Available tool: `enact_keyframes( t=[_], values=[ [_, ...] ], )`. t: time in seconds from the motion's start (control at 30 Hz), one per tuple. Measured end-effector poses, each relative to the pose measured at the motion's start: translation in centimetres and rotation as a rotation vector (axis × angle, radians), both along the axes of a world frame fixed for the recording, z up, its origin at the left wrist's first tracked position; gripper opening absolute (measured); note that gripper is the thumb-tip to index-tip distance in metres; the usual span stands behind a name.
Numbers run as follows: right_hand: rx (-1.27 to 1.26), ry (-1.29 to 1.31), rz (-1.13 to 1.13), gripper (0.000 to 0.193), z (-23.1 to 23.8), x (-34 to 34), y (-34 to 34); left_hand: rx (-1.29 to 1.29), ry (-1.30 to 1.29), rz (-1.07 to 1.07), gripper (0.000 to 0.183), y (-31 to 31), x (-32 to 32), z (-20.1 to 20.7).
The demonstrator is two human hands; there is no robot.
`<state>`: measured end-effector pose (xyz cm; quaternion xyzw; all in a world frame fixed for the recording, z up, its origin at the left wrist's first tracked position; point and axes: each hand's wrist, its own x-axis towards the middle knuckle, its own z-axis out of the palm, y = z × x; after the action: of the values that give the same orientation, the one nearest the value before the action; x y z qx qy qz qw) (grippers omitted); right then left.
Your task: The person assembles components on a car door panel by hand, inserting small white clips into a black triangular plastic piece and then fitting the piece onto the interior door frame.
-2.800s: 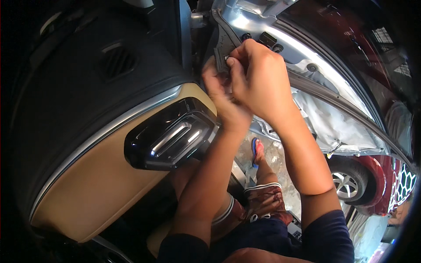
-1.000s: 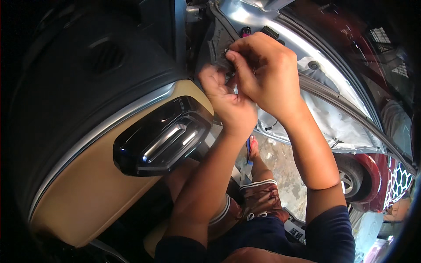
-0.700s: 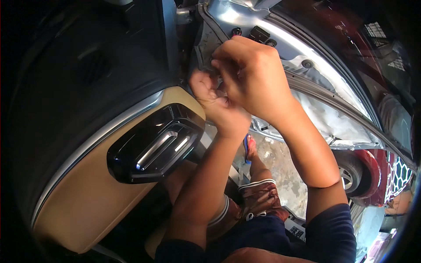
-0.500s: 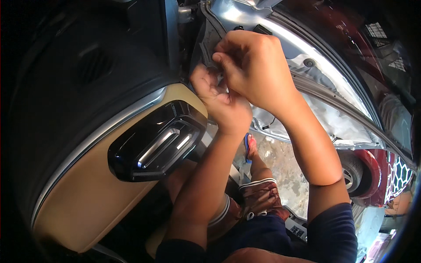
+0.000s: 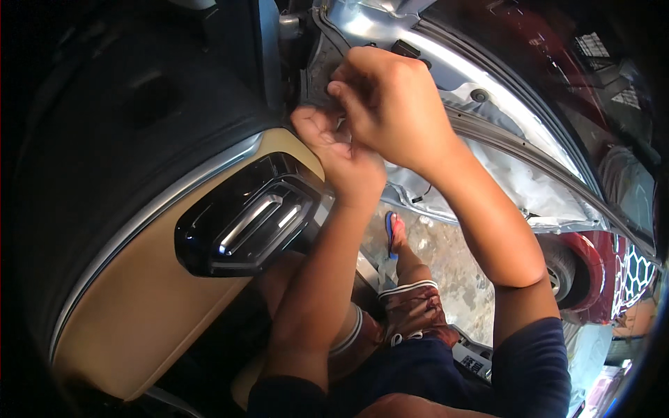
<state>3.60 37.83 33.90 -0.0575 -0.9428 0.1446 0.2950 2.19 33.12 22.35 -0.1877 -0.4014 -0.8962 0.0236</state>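
Note:
Both my hands are raised close together in the gap between the car's dashboard and its open door. My right hand (image 5: 394, 104) is on top, its thumb pressed toward curled fingers; whatever they pinch is hidden. Just beneath it and to its left, my left hand (image 5: 341, 157) is turned palm up with its fingers bent inward. I cannot make out anything between them. Behind the fingers lies a dark grey rubber-like piece (image 5: 322, 63) along the door's hinge side. Nearest my left hand is the end of the tan dashboard panel (image 5: 139, 299), with a glossy black air vent (image 5: 198, 240) set in it.
The open door (image 5: 488, 171) has its inside bare, with a silvery sheet over the metal. A silver trim strip (image 5: 150, 188) runs along the dark dashboard top (image 5: 90, 181). Below are my sandalled foot (image 5: 396, 233) and the stained floor (image 5: 453, 272). A red car's wheel (image 5: 557, 268) stands beyond the door.
Both hands have shifted slightly to the left together, keeping nearly the same pose. The view has moved a little too.

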Motion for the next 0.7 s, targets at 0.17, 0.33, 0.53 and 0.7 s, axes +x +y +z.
enact_keyframes(
  t=[0.17,0.33,0.53,0.7],
  values=[
    [0.17,-0.134,0.157,0.012,3.0,0.9,1.0,0.077,-0.056,-0.037,0.044,-0.3,0.3,1.9],
    [0.195,-0.136,0.24,0.013,3.3,0.8,2.3,0.14,-0.069,-0.091,0.039,-0.2,0.4,2.7],
    [-0.057,-0.209,0.181,0.01,4.0,1.4,1.9,0.084,0.015,-0.087,0.037,-0.4,0.5,2.9],
    [0.039,-0.182,0.17,0.009,3.9,1.0,1.2,0.069,0.085,-0.009,0.036,0.0,0.5,2.7]
  ],
)
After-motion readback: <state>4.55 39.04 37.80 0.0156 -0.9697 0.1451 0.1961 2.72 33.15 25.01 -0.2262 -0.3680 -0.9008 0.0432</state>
